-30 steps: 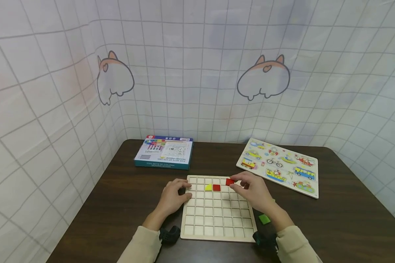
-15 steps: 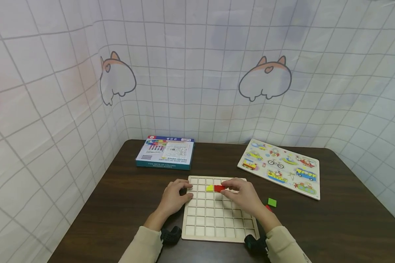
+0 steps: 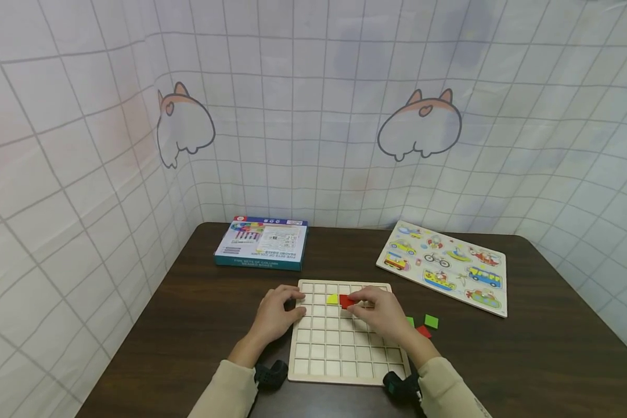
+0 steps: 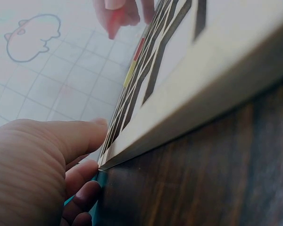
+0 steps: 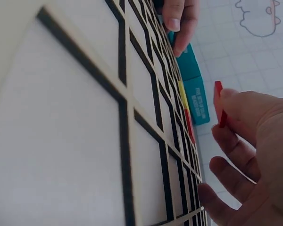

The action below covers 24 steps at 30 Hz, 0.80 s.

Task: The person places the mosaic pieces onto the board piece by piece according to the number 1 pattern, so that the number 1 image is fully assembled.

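A pale wooden grid board (image 3: 317,337) lies on the dark table. My left hand (image 3: 274,313) rests at its left edge, thumb and fingers apart. In the left wrist view, the fingertips (image 4: 87,172) meet the board's edge. My right hand (image 3: 381,313) pinches a red square tile (image 5: 219,104) between thumb and finger, tilted above the board. In the right wrist view, the other fingers (image 5: 226,172) are spread beneath. A yellow piece (image 3: 332,299) sits in a cell in the second row from the back, beside another red tile (image 5: 189,125).
Green tiles, one a green square (image 3: 431,321), and a red tile (image 3: 424,331) lie right of the board, partly behind my right arm. A blue-and-white box (image 3: 261,244) stands back left. A vehicle picture puzzle (image 3: 444,264) lies back right, before a hanging patterned cloth (image 3: 313,116).
My right hand has brought the red tile left and nearer, from the back-right cells to just beside the placed red tile. My left hand stays at the board's edge.
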### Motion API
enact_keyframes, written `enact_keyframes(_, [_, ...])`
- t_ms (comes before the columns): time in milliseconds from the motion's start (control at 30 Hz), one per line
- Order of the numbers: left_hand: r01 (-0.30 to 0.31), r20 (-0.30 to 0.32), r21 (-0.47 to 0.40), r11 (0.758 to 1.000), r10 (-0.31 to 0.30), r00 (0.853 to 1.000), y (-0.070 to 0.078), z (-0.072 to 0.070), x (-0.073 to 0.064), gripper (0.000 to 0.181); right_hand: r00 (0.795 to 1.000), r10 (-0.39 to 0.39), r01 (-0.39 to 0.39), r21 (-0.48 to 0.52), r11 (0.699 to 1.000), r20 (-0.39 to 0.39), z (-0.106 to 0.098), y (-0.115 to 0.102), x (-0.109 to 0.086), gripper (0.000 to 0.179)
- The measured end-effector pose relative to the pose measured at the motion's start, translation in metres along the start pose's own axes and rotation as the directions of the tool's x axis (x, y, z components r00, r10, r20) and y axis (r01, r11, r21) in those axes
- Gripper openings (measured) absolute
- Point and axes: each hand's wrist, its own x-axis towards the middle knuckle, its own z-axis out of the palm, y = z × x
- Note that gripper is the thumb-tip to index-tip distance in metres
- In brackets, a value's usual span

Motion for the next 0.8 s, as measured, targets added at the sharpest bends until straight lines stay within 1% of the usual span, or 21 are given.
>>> enact_keyframes(67, [0.003,0.000,-0.002,1.000,-0.003,1.000,-0.0010,0.0005,0.0000,0.027,1.000,0.012,-0.012,-0.009,1.000,0.002,0.0018,0.0013,-0.0003,0.022])
enact_keyframes(233, [0.014,-0.004,-0.007,1.000,-0.014,1.000,-0.0019,0.0007,0.0003,0.026,1.000,0.014,-0.013,-0.048,0.999,0.014,0.0043,0.0013,0.0001,0.021])
enact_keyframes(367, [0.010,0.002,-0.009,1.000,-0.010,1.000,-0.0007,0.0000,0.0003,0.026,1.000,0.014,-0.011,-0.085,0.996,0.025,0.0047,-0.0004,0.0006,0.022])
enact_keyframes(600, [0.009,0.004,-0.013,1.000,-0.009,1.000,0.0024,-0.0021,0.0002,0.026,0.999,-0.036,0.040,-0.124,0.991,0.039,0.0053,0.0005,-0.0007,0.023])
enact_keyframes(800, [0.014,0.007,-0.008,1.000,-0.014,1.000,0.0010,-0.0014,0.0004,0.026,0.998,-0.057,0.061,-0.138,0.989,0.033,0.0065,0.0041,-0.0012,0.022])
